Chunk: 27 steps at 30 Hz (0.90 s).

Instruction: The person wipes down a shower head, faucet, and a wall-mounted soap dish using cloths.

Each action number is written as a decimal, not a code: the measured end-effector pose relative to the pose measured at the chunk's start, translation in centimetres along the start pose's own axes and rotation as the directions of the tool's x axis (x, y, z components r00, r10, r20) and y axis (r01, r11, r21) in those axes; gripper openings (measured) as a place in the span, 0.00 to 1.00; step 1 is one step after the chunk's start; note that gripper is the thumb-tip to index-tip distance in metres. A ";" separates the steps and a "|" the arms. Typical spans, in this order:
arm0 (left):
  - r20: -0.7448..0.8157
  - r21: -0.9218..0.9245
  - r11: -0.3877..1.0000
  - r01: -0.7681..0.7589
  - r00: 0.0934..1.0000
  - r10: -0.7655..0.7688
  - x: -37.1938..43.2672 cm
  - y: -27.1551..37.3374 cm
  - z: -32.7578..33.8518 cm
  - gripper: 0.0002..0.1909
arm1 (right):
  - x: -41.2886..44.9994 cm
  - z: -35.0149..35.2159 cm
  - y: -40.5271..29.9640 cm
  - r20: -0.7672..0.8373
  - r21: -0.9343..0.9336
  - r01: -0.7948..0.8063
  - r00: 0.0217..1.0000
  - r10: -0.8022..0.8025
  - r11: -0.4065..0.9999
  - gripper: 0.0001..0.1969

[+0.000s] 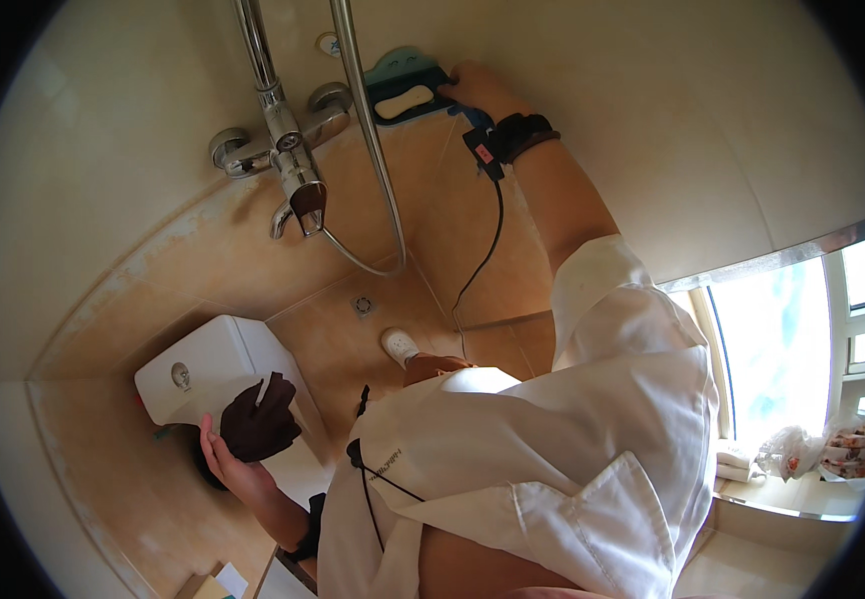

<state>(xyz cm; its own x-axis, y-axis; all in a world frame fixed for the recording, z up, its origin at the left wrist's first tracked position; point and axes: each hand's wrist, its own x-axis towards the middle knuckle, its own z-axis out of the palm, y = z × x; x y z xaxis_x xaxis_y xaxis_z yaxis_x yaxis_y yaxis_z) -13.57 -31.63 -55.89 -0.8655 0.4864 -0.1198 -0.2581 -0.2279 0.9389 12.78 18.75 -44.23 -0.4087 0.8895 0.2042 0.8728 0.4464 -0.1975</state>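
My left hand (pixel 234 466), at the lower left, holds a bunched dark brown cloth (pixel 260 423) with a small white strip on it; the fingers are partly extended beside it. At the top, my right hand (pixel 477 86) has its fingertips on the right end of a blue-green wall soap dish (pixel 402 67). A pale bar of soap (pixel 404 102) lies in the dish. A dark blue piece (pixel 470 114) shows just below that hand; what it belongs to is unclear. Both wrists wear black bands, and a cable hangs from a small black device at the right wrist.
A chrome shower mixer (pixel 298 165) with a metal hose (pixel 372 135) is left of the dish. A white toilet cistern (pixel 215 359) stands behind the brown cloth. A floor drain (pixel 363 305) lies near my white shoe (pixel 399 345). Plastic bags (pixel 792 453) rest by the window.
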 end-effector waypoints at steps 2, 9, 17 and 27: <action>-0.002 -0.007 1.000 -0.002 1.000 0.002 0.1 0.3 0.0 0.18 | 0.0 0.3 0.0 -0.014 0.004 0.013 1.000 -0.013 1.000 0.19; 0.005 0.002 1.000 0.011 1.000 -0.011 0.2 -1.0 -0.9 0.18 | -1.7 0.5 -0.6 -0.158 -0.021 -0.011 0.987 0.008 1.000 0.16; 0.040 0.001 1.000 0.025 0.999 -0.025 0.5 -2.4 -0.2 0.18 | -1.6 -0.2 -1.8 -0.189 -0.235 -0.027 0.982 -0.018 0.972 0.15; 0.040 -0.001 1.000 0.030 0.999 -0.030 1.3 -2.5 -1.2 0.17 | -0.6 0.2 1.9 0.028 0.263 -0.076 0.997 0.071 0.962 0.18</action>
<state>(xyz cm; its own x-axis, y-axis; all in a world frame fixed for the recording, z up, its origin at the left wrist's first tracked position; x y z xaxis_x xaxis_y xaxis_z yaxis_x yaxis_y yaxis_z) -14.50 -31.43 -58.79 -0.8397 0.5261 -0.1349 -0.2841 -0.2138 0.9347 14.63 19.08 -44.95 -0.3536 0.9212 0.1624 0.8001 0.3878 -0.4577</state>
